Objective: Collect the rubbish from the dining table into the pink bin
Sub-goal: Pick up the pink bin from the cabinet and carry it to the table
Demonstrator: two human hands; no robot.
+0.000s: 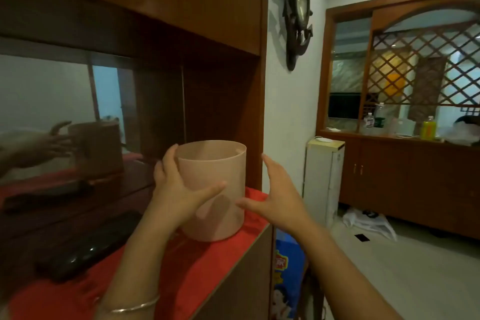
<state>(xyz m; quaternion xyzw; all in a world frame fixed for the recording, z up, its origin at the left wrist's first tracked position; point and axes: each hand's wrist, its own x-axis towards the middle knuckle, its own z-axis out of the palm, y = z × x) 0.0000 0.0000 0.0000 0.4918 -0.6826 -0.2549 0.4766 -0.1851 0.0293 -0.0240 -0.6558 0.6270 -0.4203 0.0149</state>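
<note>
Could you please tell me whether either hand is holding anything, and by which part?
The left hand holds the pink bin by its side wall, thumb across the front. The right hand is open beside it, holding nothing.

Cabinet ledge [233,280], as I see it through the head camera. A red cloth [194,267] covers its wooden top. On the cloth the pink bin [213,171] stands upright near the right edge. A dark glossy object [85,249] lies further left, apart from it.
</note>
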